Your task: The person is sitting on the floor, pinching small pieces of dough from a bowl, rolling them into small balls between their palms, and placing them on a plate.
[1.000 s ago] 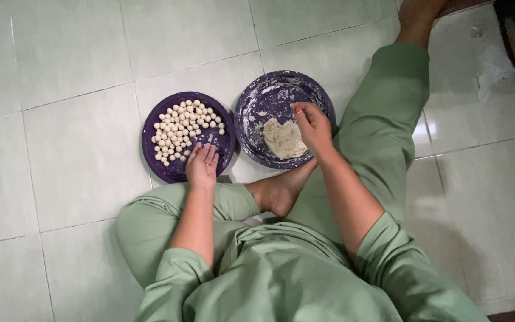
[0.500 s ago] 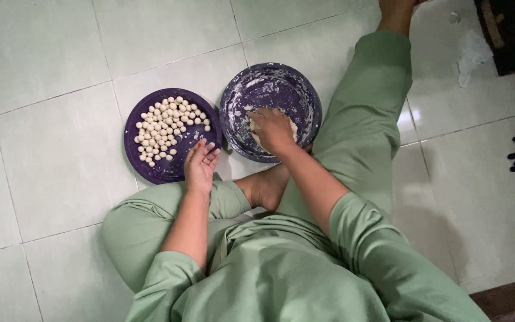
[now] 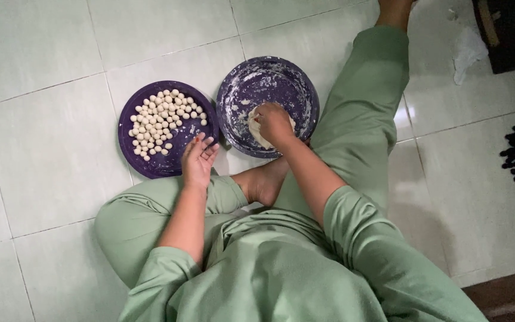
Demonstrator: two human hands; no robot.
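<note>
Right hand (image 3: 274,124) stayed in floury plate (image 3: 298,83), fingers gripping dough (image 3: 257,132); left hand (image 3: 198,158) open beside ball-filled plate (image 3: 135,156).

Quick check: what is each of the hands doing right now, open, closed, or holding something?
Left hand: open, empty, over the near rim of the plate of dough balls.
Right hand: closed on the dough lump in the floured plate.

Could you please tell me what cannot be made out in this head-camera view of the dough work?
- Head view: the right hand covers much of the dough lump, so its full shape and the fingers' grip are hidden.
- The dark object at top right is cut off by the frame edge.
- The dough balls are too small to judge individually.
</note>
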